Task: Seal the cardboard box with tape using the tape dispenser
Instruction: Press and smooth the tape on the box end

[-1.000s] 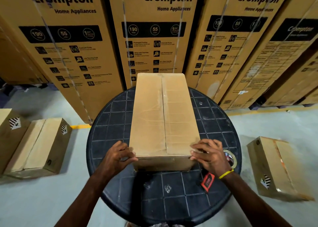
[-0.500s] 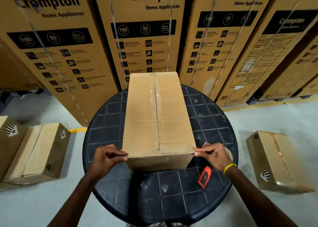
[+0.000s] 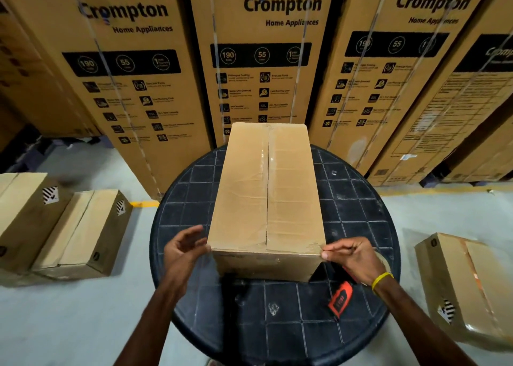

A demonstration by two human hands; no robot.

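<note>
Now the cardboard box (image 3: 266,199) lies long-ways on the round black table (image 3: 361,199), and its far end reaches about to the far rim. It looks stiff but easy to dent, so flat palms on its long sides would be the best hold. The shiny tape on top looks slippery. I cannot tell how heavy it is.

The left hand (image 3: 183,252) is beside the near left corner, fingers (image 3: 191,233) loose and curved, gripping nothing. The right hand (image 3: 349,257) pinches the near right corner with its fingertips (image 3: 326,254).

The tape dispenser (image 3: 340,300), orange and black, lies on the table just beside that corner, under the right wrist. The table has bare room on both sides of the box. The big cartons (image 3: 263,60) stand close behind, so pushing the box away is risky. The small boxes (image 3: 83,232) on the floor are well apart.
</note>
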